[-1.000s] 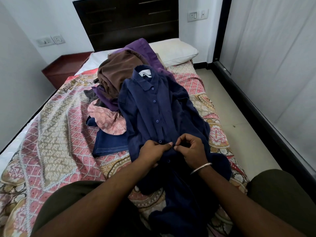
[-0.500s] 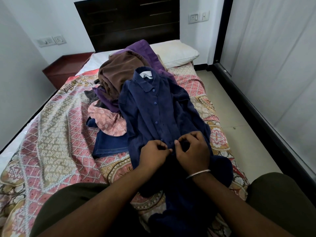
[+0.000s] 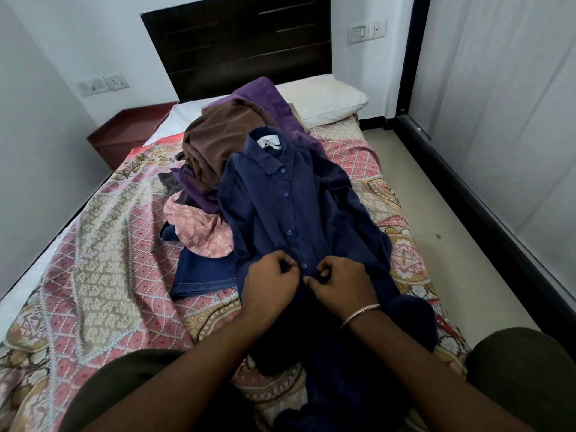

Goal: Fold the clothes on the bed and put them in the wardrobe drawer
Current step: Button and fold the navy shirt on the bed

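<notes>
On the patterned pink quilted bed (image 3: 93, 260), the long navy button-front shirt (image 3: 280, 213) lies face-up over the clothes heap. Both hands have crept up its placket: left hand (image 3: 271, 280) and right hand (image 3: 339, 283) pinch the fabric, buttoning before folding.

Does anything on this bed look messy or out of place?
Yes. Behind the navy shirt that both hands pinch at its button line, a heap of unfolded clothes sits rumpled on the bedspread: brown, purple and pink pieces tangled together. Nothing looks damaged.
</notes>
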A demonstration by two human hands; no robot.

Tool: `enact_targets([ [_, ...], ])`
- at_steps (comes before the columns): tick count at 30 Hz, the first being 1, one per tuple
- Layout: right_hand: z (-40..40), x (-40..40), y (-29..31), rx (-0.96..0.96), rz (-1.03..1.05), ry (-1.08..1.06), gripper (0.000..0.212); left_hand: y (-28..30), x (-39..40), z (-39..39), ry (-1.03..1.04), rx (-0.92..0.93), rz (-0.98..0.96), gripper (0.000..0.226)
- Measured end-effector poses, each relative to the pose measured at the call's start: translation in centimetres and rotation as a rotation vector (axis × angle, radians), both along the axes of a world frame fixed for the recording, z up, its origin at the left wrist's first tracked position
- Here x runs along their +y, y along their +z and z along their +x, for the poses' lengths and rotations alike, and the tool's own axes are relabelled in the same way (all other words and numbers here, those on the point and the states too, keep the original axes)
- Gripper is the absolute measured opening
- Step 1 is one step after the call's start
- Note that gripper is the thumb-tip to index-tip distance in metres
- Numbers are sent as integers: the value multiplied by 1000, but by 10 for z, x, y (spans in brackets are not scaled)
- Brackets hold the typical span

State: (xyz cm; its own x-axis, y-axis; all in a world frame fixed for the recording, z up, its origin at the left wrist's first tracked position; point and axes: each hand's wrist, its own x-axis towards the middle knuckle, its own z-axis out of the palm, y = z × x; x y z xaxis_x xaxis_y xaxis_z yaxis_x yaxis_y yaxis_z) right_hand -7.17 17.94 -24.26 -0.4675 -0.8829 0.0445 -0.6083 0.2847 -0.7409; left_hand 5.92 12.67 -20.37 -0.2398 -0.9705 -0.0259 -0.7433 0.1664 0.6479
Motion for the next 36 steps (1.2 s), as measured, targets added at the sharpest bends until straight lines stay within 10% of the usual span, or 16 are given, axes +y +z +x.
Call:
enact_targets([
  [10, 1, 0, 1, 5, -65, -61, 8, -8, -13, -7, -198, -178, -87, 20],
  [36, 5, -5, 1, -53, -413, -91, 12, -4, -12, -14, -140, 154, 42, 7],
])
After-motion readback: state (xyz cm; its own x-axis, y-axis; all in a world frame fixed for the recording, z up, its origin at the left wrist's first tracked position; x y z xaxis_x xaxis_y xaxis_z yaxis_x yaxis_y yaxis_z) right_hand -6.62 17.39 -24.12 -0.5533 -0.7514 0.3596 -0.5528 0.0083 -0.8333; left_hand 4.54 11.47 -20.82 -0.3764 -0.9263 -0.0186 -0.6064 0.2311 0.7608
